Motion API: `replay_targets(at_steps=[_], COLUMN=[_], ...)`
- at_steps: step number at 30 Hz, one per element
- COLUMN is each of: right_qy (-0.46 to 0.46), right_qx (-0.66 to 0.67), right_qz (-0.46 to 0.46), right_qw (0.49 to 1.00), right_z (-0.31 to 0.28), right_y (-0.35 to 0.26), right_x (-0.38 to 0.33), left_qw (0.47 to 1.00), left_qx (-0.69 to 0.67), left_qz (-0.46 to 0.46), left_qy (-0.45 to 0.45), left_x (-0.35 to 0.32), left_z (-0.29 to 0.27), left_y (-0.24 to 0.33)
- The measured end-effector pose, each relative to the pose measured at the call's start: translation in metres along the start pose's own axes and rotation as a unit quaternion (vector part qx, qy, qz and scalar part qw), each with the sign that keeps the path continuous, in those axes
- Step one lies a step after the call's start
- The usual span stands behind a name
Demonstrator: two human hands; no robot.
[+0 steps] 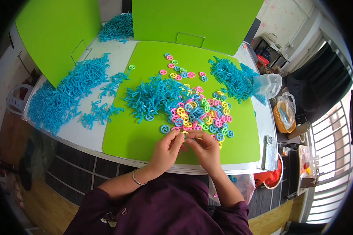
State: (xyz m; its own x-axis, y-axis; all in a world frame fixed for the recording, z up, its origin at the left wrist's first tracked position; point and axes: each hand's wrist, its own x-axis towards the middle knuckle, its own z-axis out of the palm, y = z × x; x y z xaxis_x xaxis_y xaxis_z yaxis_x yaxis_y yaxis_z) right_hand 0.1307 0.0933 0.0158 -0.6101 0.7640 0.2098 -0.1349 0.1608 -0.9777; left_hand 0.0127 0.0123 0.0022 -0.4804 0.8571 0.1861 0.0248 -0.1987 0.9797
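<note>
left hand (166,150): fingers curled in, tips pinched on a small yellow ring (184,133) at the near edge of the green mat (137,137); bracelet on the wrist
right hand (206,149): fingertips closed against the same ring, touching the left fingertips; what else it holds, cannot tell
step: looks like fitting a small piece at the fingertips, mid-assembly
ring pile (200,111): mixed pink, yellow, green, blue rings just beyond the hands
blue stick pile (155,96): on the mat, touching the ring pile; more blue sticks (64,98) on the white table (90,137), well apart
next move calls for: steady pinch, fine alignment; likely a reach to the nearest pile
</note>
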Motion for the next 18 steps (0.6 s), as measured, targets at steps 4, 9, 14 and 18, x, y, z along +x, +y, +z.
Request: replay_targets(at_steps=[4,9,14,18], right_qy=[-0.002,-0.052,-0.066,-0.047], right_qx=[-0.111,-0.182,-0.298,-0.308], right_qz=[0.008,-0.064,-0.159,-0.156], right_qw=[0.994,0.98,0.939,0.937], right_z=[-0.001,-0.011,-0.01,-0.011], right_y=[-0.002,-0.009,-0.027,-0.026], right_x=[-0.005,0.001,0.004,0.001], left_qw=[1.0,0.997,0.991,0.991], left_qx=[0.015,-0.005,0.118,0.117], left_qz=[-0.003,-0.056,0.039,0.057], left_qy=[-0.01,-0.051,-0.041,-0.017], left_x=[-0.002,0.0,-0.003,-0.006], left_z=[-0.004,-0.01,-0.01,-0.004], left_y=[-0.001,0.002,0.001,0.002])
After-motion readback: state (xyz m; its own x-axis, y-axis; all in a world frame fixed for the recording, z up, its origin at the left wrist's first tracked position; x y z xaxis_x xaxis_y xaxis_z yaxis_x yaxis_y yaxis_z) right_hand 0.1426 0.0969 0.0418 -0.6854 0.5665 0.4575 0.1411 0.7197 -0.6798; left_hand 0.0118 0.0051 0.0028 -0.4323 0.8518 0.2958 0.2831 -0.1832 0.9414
